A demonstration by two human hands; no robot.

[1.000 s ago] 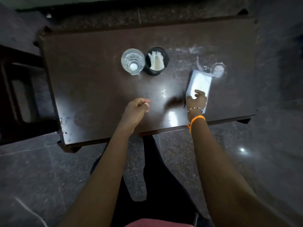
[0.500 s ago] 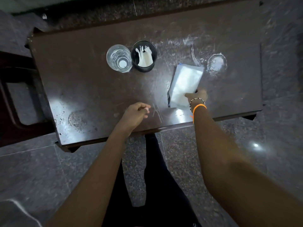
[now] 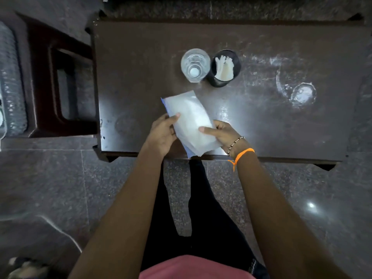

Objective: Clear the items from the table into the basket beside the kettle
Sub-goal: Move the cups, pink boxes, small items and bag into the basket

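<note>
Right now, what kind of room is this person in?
Probably a room in a home or guesthouse, though that is a guess. There is a low dark wooden table, a polished stone floor, a drinking glass, and a black cup of white sachets.

The dark, scuffed desk (image 3: 141, 57) carries a clear glass (image 3: 194, 65) touching a black cup (image 3: 225, 68) at its right, far of centre; whitish residue, perhaps, at right.
</note>
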